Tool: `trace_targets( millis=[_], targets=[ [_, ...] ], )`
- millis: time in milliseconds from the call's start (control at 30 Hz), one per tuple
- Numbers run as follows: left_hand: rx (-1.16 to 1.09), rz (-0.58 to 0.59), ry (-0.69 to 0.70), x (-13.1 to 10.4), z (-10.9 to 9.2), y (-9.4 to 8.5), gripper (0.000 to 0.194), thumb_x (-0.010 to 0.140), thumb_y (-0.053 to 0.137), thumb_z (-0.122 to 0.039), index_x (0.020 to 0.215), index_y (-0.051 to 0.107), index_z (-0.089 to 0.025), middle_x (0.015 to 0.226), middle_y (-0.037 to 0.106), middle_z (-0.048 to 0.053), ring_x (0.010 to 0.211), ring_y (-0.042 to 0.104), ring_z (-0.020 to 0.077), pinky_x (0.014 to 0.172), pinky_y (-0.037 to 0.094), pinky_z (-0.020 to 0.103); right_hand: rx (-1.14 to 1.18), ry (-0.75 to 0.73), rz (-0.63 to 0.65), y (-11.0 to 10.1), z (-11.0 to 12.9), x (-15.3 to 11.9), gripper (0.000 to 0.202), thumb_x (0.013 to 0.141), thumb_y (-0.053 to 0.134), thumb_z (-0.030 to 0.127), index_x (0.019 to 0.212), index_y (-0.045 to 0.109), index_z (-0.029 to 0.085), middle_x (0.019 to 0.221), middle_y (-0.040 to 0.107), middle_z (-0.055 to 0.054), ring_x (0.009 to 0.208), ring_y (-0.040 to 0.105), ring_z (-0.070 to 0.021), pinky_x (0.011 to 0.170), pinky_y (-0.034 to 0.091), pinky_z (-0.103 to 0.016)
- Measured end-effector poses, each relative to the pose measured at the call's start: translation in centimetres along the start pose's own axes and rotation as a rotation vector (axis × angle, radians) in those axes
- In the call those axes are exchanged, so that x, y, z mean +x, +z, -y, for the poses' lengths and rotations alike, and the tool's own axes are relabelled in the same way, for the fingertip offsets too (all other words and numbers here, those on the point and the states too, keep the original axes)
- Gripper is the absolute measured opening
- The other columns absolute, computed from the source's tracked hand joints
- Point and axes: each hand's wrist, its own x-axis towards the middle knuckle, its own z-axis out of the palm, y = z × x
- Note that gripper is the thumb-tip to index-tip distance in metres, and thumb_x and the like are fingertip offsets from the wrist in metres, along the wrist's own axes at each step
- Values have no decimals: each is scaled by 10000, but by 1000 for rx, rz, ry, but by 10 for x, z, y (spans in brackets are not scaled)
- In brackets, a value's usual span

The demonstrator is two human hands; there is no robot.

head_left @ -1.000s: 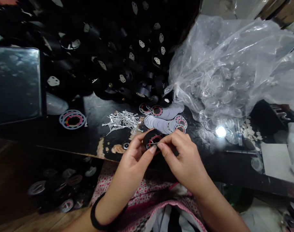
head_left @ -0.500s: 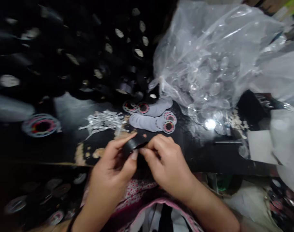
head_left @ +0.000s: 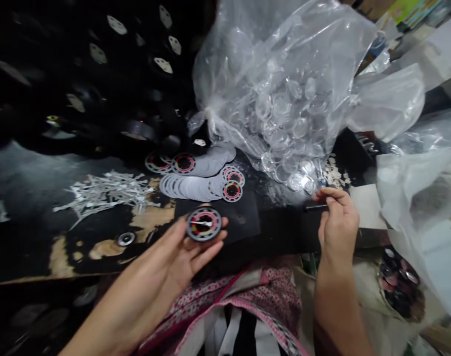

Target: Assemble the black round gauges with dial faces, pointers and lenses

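My left hand (head_left: 184, 252) holds a round gauge (head_left: 204, 224) with a dark rim, a red and yellow dial face and a white needle, its face turned up. To the right, my right hand (head_left: 336, 217) has its fingers closed on a thin black rod-shaped tool (head_left: 315, 208) beside the clear round covers. Behind the gauge lie overlapping rows of printed dial discs (head_left: 195, 187). A pile of white needles (head_left: 106, 193) is at the left. One small ring-shaped piece (head_left: 126, 239) rests on the black table (head_left: 284, 230).
A large clear plastic bag (head_left: 284, 64) spills clear round covers (head_left: 280, 170) at the back right. Many black housings (head_left: 140, 129) fill the back left. Small pale pieces (head_left: 335, 173) and a white card (head_left: 366, 205) lie at the right.
My hands have moved apart. The left now shows a gauge with dial and needle face up, where a black part was held between both hands. The right has reached rightward to the tool.
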Motion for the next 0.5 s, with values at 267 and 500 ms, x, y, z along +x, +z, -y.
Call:
trace_targets(
  millis=[267,500],
  targets=[
    [-75,49,-75,5,3,8,222,964,616,-292,1038,761,-141,1142,775,124,1069,724,255,972,577,371,602,-37,589,88,72,-59,279,856,460,46,804,665,227,731,578,26,588,505,-104,593,454,-277],
    [-110,76,-63,2,2,11,104,872,738,-274,930,801,-216,973,792,28,988,727,193,843,583,244,378,-431,877,115,83,-74,241,886,442,66,774,595,215,730,567,17,708,559,-123,681,500,-278]
  ],
)
